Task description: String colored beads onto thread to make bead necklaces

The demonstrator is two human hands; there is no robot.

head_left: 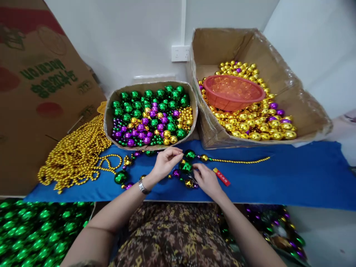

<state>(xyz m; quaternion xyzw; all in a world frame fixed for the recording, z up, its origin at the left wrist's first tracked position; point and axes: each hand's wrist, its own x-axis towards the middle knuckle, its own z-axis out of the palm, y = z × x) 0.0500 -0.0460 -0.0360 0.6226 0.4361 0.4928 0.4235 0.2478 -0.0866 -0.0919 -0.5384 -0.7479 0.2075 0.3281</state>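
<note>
My left hand pinches a strand of green, purple and gold beads over the blue cloth; a watch sits on that wrist. Close beside it, my right hand has its fingers curled on the same strand, next to a green ball. A thin gold bead string trails right from the strand. A small red tag lies just right of my right hand.
A cardboard box of green, purple and gold balls stands behind my hands. A bigger box at the right holds gold balls and an orange basket. Gold bead strings pile at left. Bags of green beads lie below.
</note>
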